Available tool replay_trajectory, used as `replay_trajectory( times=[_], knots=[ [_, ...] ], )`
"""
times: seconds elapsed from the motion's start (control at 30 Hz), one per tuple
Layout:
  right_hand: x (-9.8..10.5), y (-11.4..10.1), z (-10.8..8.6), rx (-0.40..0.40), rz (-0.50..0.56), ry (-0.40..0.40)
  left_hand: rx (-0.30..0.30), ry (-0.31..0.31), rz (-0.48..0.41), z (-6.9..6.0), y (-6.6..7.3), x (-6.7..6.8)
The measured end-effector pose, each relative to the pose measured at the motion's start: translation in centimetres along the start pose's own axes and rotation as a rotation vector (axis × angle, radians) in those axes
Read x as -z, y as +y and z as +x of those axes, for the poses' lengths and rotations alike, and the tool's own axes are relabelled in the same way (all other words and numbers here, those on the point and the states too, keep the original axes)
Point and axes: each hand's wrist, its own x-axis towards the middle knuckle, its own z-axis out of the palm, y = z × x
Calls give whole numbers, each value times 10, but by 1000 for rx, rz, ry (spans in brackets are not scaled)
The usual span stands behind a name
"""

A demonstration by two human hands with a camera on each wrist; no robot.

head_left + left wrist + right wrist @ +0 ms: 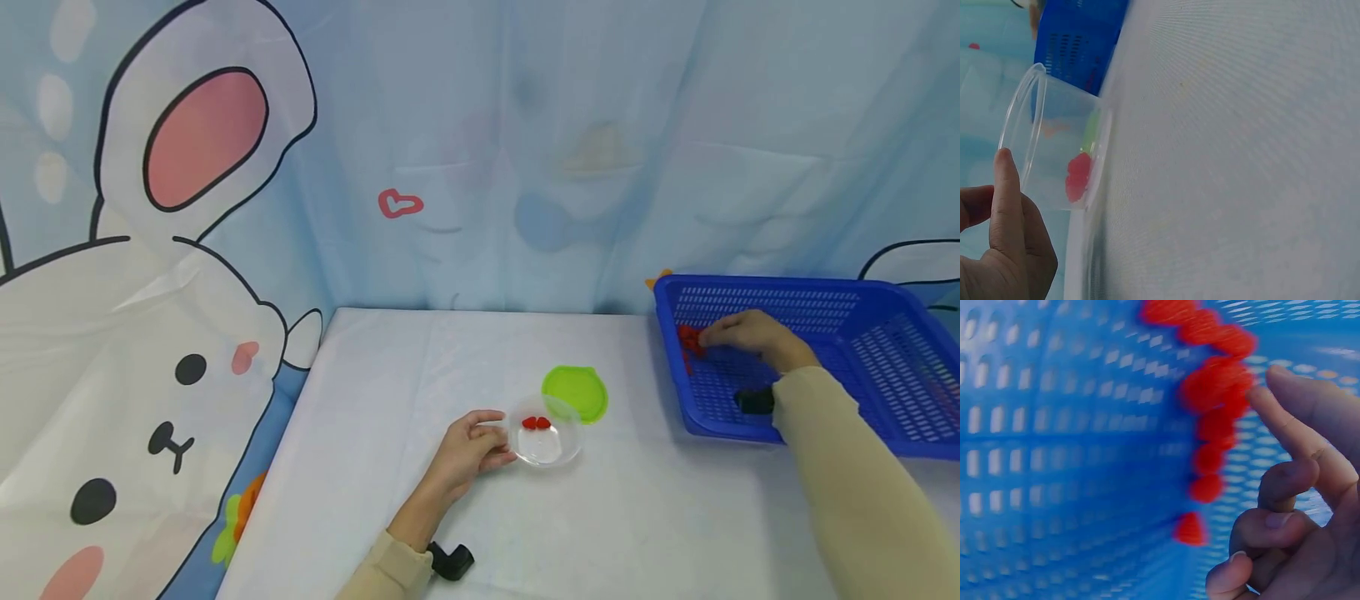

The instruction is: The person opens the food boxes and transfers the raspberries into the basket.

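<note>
A clear plastic bowl (545, 450) stands on the white table with two small red pieces (536, 423) inside. At its left side, my left hand (468, 450) has fingers against the rim; the left wrist view shows one straight fingertip there. My right hand (750, 335) reaches into the blue basket (795, 287). In the right wrist view, its thumb and index fingertips are beside a cluster of red pieces (1213, 387) along the basket wall, with the other fingers curled. Nothing is plainly pinched between those tips. The pieces' exact kind is blurred.
A bright green lid (585, 387) lies flat just behind the bowl, partly overlapped by it in view. The white table (420, 358) ends at a printed curtain (465, 167) at the back. Black wrist straps or mounts (452, 562) show near both cuffs.
</note>
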Motion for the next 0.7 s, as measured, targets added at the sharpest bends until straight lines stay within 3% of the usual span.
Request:
replay_trajectory(
  times=[0.17, 0.3, 0.5, 0.7],
  knots=[
    [-2, -29, -24, 120, -48, 85, -6, -4, 1, -1, -1, 0],
    [-12, -62, -55, 221, -74, 152, -5, -10, 0, -1, -1, 0],
    [-49, -105, -97, 354, -41, 250, -2, 0, -3, 0, -2, 1],
    [-96, -122, -104, 478, 36, 273, -2, -2, -4, 0, -2, 1]
  ],
)
